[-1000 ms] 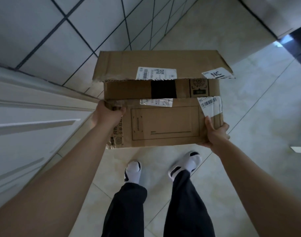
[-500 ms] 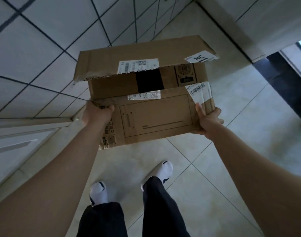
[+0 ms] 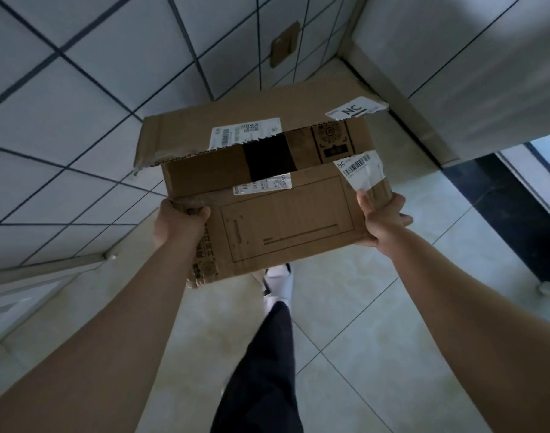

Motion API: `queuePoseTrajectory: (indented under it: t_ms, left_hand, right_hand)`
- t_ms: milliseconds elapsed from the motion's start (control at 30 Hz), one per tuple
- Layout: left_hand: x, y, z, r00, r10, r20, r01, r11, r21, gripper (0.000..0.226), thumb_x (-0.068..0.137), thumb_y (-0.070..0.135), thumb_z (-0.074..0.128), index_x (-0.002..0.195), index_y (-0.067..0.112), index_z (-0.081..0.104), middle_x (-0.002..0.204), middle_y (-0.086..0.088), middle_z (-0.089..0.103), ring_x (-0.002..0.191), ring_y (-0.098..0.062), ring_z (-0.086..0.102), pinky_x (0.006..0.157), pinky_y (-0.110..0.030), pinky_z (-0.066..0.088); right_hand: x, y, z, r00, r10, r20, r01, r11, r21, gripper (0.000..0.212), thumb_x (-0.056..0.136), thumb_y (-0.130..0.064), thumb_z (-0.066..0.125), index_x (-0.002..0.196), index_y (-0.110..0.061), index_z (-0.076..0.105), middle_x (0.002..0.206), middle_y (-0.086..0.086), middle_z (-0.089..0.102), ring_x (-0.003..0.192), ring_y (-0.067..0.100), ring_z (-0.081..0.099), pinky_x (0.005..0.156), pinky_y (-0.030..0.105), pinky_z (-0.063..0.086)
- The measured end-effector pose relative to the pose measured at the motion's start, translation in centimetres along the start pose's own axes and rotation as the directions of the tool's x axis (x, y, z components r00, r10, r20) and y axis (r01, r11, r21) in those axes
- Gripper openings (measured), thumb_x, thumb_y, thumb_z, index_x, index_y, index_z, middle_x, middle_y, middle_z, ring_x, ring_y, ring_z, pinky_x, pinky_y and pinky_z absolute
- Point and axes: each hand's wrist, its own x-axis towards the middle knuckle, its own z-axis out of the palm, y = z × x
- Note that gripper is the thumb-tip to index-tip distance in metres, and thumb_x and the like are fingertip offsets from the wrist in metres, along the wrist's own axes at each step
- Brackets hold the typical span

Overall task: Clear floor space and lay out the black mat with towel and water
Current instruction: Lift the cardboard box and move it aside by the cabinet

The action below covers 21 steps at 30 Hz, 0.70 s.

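A brown cardboard box (image 3: 283,220) with torn white shipping labels is held in the air in front of me, above the floor. Its top flaps are loose and a dark gap shows between them. My left hand (image 3: 180,221) grips the box's near left corner. My right hand (image 3: 381,218) clamps the near right corner, thumb on top. No black mat, towel or water is in view.
A tiled wall (image 3: 80,104) with dark grout runs along the left and ahead, with a small brown plate (image 3: 284,46) on it. Pale floor tiles (image 3: 376,323) lie below. A white wall corner (image 3: 454,73) and a dark threshold (image 3: 511,214) are at right. My leg (image 3: 267,370) steps forward.
I have walked on with the box; the view swung right, the white door at left slid out of sight, and the wall corner and dark threshold came closer.
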Motion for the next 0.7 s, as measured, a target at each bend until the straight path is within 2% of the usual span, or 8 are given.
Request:
queuePoseTrajectory:
  t_ms: [67,200,333,433,533,567,667,700]
  left_hand:
    - [-0.3,1.7,0.8,1.0,-0.014,-0.012,0.013,1.0,-0.012,0.055,0.079,0.036,0.074,0.124,0.016,0.051,0.125,-0.008,0.062,0.113,-0.032,0.059,0.087,-0.038,0.046]
    - [-0.4,5.4,2.8,1.0,-0.02,-0.012,0.02,1.0,-0.022,0.055,0.079,0.039,0.073,0.124,0.018,0.051,0.123,-0.009,0.064,0.109,-0.034,0.06,0.08,-0.037,0.045]
    - [-1.1,9.2,4.5,0.999,-0.041,0.005,0.041,0.999,-0.023,0.057,0.08,0.036,0.073,0.128,0.016,0.049,0.125,-0.01,0.063,0.11,-0.035,0.06,0.082,-0.039,0.045]
    - [-1.4,11.5,5.6,0.999,-0.051,0.008,0.051,0.998,-0.044,0.056,0.082,0.036,0.072,0.128,0.015,0.048,0.124,-0.01,0.062,0.11,-0.035,0.06,0.077,-0.036,0.041]
    - [-1.7,13.9,6.7,0.998,-0.061,0.013,0.062,0.995,-0.076,0.056,0.081,0.037,0.072,0.128,0.016,0.048,0.124,-0.009,0.062,0.11,-0.034,0.059,0.075,-0.034,0.039]
    - [-1.8,14.6,7.1,0.997,-0.071,0.013,0.072,0.994,-0.088,0.056,0.081,0.037,0.072,0.127,0.016,0.048,0.124,-0.009,0.062,0.11,-0.034,0.059,0.076,-0.034,0.04]
    - [-2.3,17.0,8.2,0.995,-0.094,0.015,0.095,0.989,-0.114,0.057,0.081,0.037,0.072,0.128,0.016,0.048,0.125,-0.01,0.062,0.111,-0.035,0.059,0.082,-0.038,0.045]
    - [-2.4,17.7,8.7,0.994,-0.107,0.011,0.108,0.986,-0.124,0.057,0.081,0.037,0.072,0.128,0.016,0.048,0.126,-0.01,0.062,0.111,-0.035,0.059,0.082,-0.038,0.045]
  right_hand:
    - [1.7,-1.3,-0.8,1.0,-0.015,-0.007,0.015,1.0,-0.013,0.07,0.082,-0.059,0.059,0.138,-0.036,0.025,0.138,0.01,0.023,0.118,0.035,0.04,0.07,0.044,0.058]
    - [5.5,-4.2,-2.8,0.999,-0.05,-0.017,0.049,0.997,-0.056,0.071,0.08,-0.061,0.058,0.138,-0.038,0.024,0.137,0.01,0.023,0.117,0.037,0.043,0.089,0.053,0.053]
    - [8.3,-7.2,-5.3,0.999,-0.049,0.01,0.05,0.996,-0.074,0.071,0.082,-0.059,0.058,0.14,-0.037,0.022,0.138,0.011,0.021,0.119,0.037,0.041,0.08,0.048,0.057]
    - [10.1,-9.4,-6.7,0.998,-0.061,0.021,0.063,0.994,-0.095,0.072,0.083,-0.058,0.058,0.141,-0.036,0.021,0.14,0.012,0.019,0.122,0.038,0.039,0.077,0.045,0.057]
    - [12.0,-11.3,-8.0,0.997,-0.076,0.026,0.079,0.986,-0.148,0.074,0.084,-0.057,0.057,0.142,-0.034,0.019,0.142,0.012,0.019,0.123,0.037,0.038,0.066,0.04,0.055]
    - [12.7,-11.9,-8.4,0.995,-0.093,0.019,0.095,0.982,-0.165,0.074,0.084,-0.058,0.057,0.143,-0.033,0.019,0.143,0.013,0.019,0.122,0.037,0.039,0.069,0.042,0.056]
    - [14.9,-14.1,-9.7,0.992,-0.129,0.005,0.126,0.96,-0.249,0.076,0.083,-0.062,0.054,0.142,-0.03,0.019,0.145,0.017,0.017,0.122,0.038,0.041,0.092,0.051,0.051]
    - [15.7,-14.8,-10.1,0.991,-0.129,0.017,0.129,0.948,-0.292,0.077,0.083,-0.063,0.053,0.142,-0.03,0.018,0.144,0.018,0.018,0.12,0.039,0.041,0.094,0.052,0.049]
